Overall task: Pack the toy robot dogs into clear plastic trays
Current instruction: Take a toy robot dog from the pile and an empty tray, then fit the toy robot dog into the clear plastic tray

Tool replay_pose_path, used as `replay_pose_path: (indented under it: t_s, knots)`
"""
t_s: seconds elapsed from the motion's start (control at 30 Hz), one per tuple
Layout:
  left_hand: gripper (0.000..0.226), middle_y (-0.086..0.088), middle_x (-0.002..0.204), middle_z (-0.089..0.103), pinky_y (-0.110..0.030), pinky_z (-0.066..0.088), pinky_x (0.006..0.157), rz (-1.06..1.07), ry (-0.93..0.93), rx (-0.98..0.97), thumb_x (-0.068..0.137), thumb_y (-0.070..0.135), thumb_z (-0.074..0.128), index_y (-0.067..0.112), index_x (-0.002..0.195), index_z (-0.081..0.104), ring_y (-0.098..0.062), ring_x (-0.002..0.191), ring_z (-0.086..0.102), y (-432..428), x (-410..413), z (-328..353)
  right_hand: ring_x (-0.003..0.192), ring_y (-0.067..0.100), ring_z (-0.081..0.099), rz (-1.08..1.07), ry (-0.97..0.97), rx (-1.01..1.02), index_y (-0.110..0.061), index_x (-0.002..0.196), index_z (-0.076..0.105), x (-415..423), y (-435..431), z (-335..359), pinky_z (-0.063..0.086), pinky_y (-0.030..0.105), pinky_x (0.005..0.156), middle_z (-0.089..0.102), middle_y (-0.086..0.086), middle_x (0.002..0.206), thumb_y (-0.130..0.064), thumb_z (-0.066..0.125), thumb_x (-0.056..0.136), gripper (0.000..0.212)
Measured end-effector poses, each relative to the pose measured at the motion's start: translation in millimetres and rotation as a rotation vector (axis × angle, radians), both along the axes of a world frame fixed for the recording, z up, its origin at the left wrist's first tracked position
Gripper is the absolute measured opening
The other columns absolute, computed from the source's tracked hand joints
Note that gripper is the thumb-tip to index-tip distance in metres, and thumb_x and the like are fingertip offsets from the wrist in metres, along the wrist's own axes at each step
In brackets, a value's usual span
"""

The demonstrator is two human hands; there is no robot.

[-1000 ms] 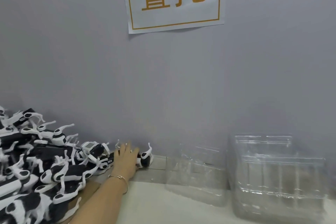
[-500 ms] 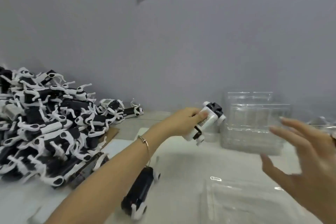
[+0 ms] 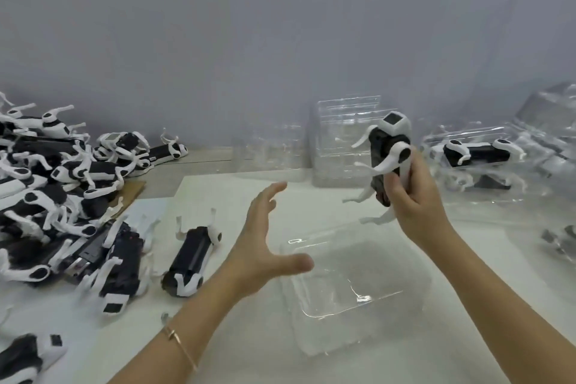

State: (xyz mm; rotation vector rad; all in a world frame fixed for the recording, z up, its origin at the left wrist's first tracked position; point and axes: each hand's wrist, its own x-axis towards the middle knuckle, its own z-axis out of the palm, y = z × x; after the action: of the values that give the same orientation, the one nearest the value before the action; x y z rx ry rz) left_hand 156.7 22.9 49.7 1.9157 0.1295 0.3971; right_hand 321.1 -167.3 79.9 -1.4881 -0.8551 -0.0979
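My right hand (image 3: pixel 411 199) grips a black-and-white toy robot dog (image 3: pixel 388 153) upright, head end up, above the far edge of a clear plastic tray (image 3: pixel 358 287) lying on the white table. My left hand (image 3: pixel 265 246) hovers open, fingers spread, just left of that tray and holds nothing. A big pile of toy dogs (image 3: pixel 53 181) covers the left side. One loose dog (image 3: pixel 193 259) lies on its back between the pile and my left hand. A packed dog in a tray (image 3: pixel 480 154) sits at the right.
A stack of clear trays (image 3: pixel 343 146) stands against the grey wall behind the held dog. More clear trays (image 3: pixel 548 121) are heaped at the far right. Another dog (image 3: pixel 25 358) lies at the bottom left corner. A cardboard sheet (image 3: pixel 134 190) lies under the pile.
The toy dog has passed from my left hand to my right hand, which now holds it upright. My left hand has let go and opened. The camera has tilted down toward the table.
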Motion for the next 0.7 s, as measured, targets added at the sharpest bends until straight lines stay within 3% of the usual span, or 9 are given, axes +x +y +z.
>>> replay_pose_path:
  t_s: [0.07, 0.13, 0.23, 0.3, 0.37, 0.47, 0.57, 0.7]
  knots:
    - [0.122, 0.030, 0.151, 0.016, -0.028, 0.030, 0.109, 0.060, -0.012, 0.030, 0.025, 0.084, 0.079, 0.067, 0.132, 0.022, 0.007, 0.142, 0.019, -22, -19, -28, 0.058, 0.001, 0.051, 0.096, -0.007, -0.048, -0.032, 0.124, 0.038, 2, -11, 13, 0.046, 0.017, 0.057, 0.057, -0.020, 0.075, -0.011, 0.060, 0.091, 0.045]
    - [0.131, 0.033, 0.151, 0.010, -0.018, 0.029, 0.107, 0.077, 0.004, 0.008, 0.023, 0.069, 0.088, 0.066, 0.133, 0.017, 0.011, 0.142, 0.014, -37, -28, -45, 0.059, 0.000, 0.057, 0.208, -0.019, -0.290, -0.042, 0.120, 0.032, 0, -16, 21, 0.047, 0.012, 0.057, 0.062, -0.023, 0.079, -0.006, 0.071, 0.087, 0.062]
    - [0.121, 0.031, 0.143, 0.030, -0.004, 0.034, 0.096, 0.036, 0.055, -0.058, 0.035, 0.043, 0.094, 0.066, 0.129, 0.021, 0.016, 0.132, 0.031, -40, -23, -52, 0.064, -0.003, 0.060, 0.328, -0.035, -0.669, -0.045, 0.105, 0.042, -5, -16, 31, 0.047, 0.012, 0.060, 0.064, -0.027, 0.086, -0.020, 0.075, 0.083, 0.047]
    - [0.115, 0.026, 0.143, 0.036, -0.005, 0.033, 0.098, 0.024, 0.054, -0.060, 0.041, 0.037, 0.092, 0.064, 0.130, 0.024, 0.012, 0.132, 0.035, -31, -16, -54, 0.080, -0.004, 0.061, 0.348, -0.133, -0.904, -0.050, 0.106, 0.050, -8, -13, 31, 0.050, 0.017, 0.071, 0.060, -0.025, 0.098, -0.037, 0.075, 0.082, 0.037]
    - [0.120, 0.025, 0.147, 0.034, -0.012, 0.033, 0.104, 0.010, 0.055, -0.078, 0.041, 0.038, 0.092, 0.059, 0.136, 0.022, 0.009, 0.136, 0.033, -20, -12, -57, 0.096, -0.009, 0.053, 0.312, -0.282, -1.071, -0.052, 0.114, 0.053, -7, -11, 28, 0.046, 0.017, 0.078, 0.053, -0.028, 0.107, -0.046, 0.073, 0.081, 0.040]
    - [0.126, 0.026, 0.151, 0.029, -0.025, 0.030, 0.113, -0.032, 0.056, -0.080, 0.039, 0.047, 0.095, 0.054, 0.141, 0.022, 0.005, 0.141, 0.028, -10, -10, -62, 0.094, -0.014, 0.050, 0.285, -0.338, -1.105, -0.054, 0.122, 0.050, -7, -4, 28, 0.042, 0.014, 0.075, 0.056, -0.031, 0.104, -0.045, 0.074, 0.080, 0.049]
    - [0.124, 0.030, 0.149, 0.031, -0.024, 0.029, 0.112, -0.054, 0.066, -0.083, 0.040, 0.052, 0.095, 0.054, 0.141, 0.024, 0.003, 0.142, 0.028, -8, -7, -64, 0.089, -0.011, 0.052, 0.305, -0.414, -1.137, -0.058, 0.113, 0.046, -8, 7, 29, 0.043, 0.015, 0.068, 0.059, -0.028, 0.097, -0.039, 0.076, 0.080, 0.048]
    - [0.123, 0.030, 0.146, 0.034, -0.020, 0.033, 0.109, -0.074, 0.079, -0.102, 0.046, 0.039, 0.095, 0.045, 0.146, 0.022, 0.000, 0.141, 0.031, -5, -8, -65, 0.091, -0.003, 0.051, 0.365, -0.498, -1.179, -0.050, 0.109, 0.054, -14, 24, 22, 0.048, 0.027, 0.079, 0.055, -0.019, 0.098, -0.035, 0.074, 0.082, 0.037]
